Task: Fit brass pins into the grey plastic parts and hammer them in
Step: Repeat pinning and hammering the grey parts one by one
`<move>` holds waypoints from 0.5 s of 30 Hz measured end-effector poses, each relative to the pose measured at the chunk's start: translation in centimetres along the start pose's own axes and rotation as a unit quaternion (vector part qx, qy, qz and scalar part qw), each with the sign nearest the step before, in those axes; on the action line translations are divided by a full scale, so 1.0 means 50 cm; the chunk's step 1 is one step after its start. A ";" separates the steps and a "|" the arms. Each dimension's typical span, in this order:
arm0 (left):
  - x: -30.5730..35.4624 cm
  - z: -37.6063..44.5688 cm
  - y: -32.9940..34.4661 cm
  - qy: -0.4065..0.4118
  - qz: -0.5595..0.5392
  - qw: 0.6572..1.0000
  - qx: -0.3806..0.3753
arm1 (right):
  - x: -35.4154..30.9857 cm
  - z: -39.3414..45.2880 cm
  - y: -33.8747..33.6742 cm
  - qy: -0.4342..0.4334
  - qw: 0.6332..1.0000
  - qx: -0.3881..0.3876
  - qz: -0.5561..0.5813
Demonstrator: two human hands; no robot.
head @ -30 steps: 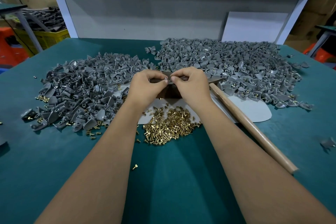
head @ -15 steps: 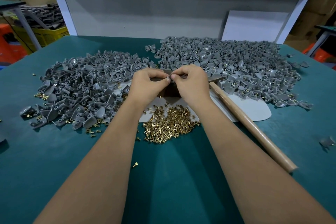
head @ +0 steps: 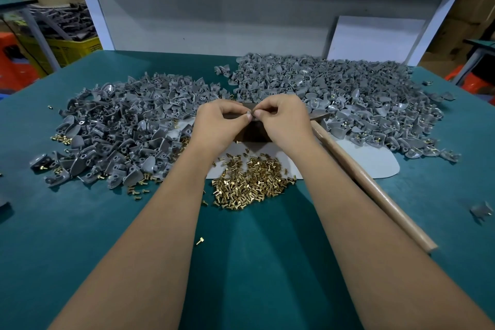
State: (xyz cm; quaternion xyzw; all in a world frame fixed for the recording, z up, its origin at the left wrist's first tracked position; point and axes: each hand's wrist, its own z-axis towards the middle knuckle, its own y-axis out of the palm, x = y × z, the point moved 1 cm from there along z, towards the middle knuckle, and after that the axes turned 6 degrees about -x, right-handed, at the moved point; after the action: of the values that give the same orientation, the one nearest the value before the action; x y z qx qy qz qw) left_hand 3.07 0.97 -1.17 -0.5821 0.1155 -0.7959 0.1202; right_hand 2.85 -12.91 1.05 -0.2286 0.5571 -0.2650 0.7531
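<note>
My left hand (head: 219,123) and my right hand (head: 284,120) meet fingertip to fingertip above a dark block (head: 251,134) at the table's middle. Together they pinch one small grey plastic part (head: 254,114), which the fingers mostly hide. Whether a pin is in it I cannot tell. A heap of loose brass pins (head: 249,182) lies just in front of the block. The hammer's wooden handle (head: 375,190) stretches from beside my right wrist toward the near right, its head hidden behind my right hand.
Big piles of grey parts lie at the left (head: 120,128) and at the back right (head: 348,96), the right ones with brass showing. A pale grey mat (head: 372,159) lies under the block on the green table (head: 241,262). A stray pin (head: 200,241) lies near me.
Both hands have stayed pinched together over the block, with only small finger movements. The view has shifted slightly.
</note>
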 end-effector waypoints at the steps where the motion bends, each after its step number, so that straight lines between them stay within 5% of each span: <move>1: 0.000 0.000 0.000 0.003 -0.002 1.000 0.000 | -0.002 0.005 0.000 0.004 1.000 -0.007 -0.018; 7: -0.003 0.002 0.002 0.005 0.004 1.000 -0.003 | -0.010 0.022 0.006 0.041 0.996 -0.006 -0.073; 15: 0.004 -0.003 0.002 -0.003 0.023 1.000 -0.002 | 0.009 0.003 -0.002 0.012 0.998 0.015 0.063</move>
State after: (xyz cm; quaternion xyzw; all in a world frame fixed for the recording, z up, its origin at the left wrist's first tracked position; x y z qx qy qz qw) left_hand 2.86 0.84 -1.08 -0.5820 0.1303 -0.7908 0.1375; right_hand 3.10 -13.28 0.84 -0.1786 0.5752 -0.2286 0.7648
